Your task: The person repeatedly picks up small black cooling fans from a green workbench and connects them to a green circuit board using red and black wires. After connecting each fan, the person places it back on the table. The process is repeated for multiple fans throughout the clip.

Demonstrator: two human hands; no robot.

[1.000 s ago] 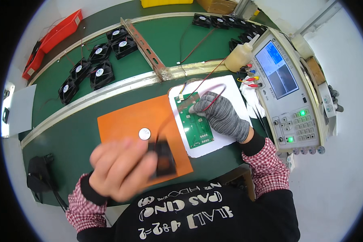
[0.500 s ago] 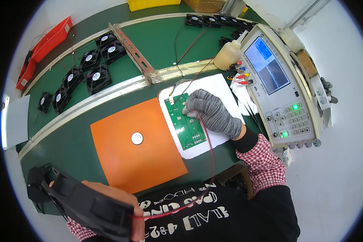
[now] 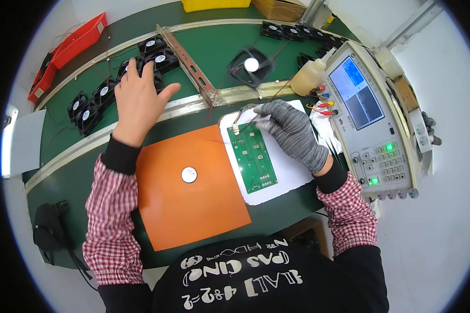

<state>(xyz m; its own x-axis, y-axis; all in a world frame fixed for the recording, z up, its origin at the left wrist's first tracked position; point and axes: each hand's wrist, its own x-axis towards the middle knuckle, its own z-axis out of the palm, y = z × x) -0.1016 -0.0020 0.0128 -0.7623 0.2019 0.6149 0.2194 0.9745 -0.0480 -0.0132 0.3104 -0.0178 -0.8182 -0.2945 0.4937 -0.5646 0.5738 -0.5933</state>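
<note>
The board [image 3: 253, 158] is a flat green rectangle studded with small pale parts; it lies on a white sheet [image 3: 292, 172] near the table's [image 3: 219, 49] front edge, its long axis running from the front edge back toward the far edge, leaning slightly left at the far end. At that far end thin red wires [image 3: 269, 101] meet the board. The right hand [image 3: 292, 130] — in a grey knit glove — rests on the sheet just beside the board's far right corner, fingers curled and pinched on the wire end there. The wires lead back to a black square fan [image 3: 250, 65] with a white hub, blurred, sitting beyond the sheet.

Left of the sheet and touching it lies a smooth orange mat [image 3: 193, 208], with a small white disc [image 3: 189, 175] on its middle. The bare left hand [image 3: 138, 99] is spread loose, grasping nothing, fingers over a row of black fans [image 3: 96, 101] along the table's far left edge — whether it touches one cannot be told. A perforated metal rail [image 3: 185, 57] runs diagonally beside them. A red tray [image 3: 70, 52] sits at the far left corner; its contents are not visible. At the right edge stand a grey tester [image 3: 381, 135] with a blue screen and a pale plastic bottle [image 3: 308, 78].
</note>
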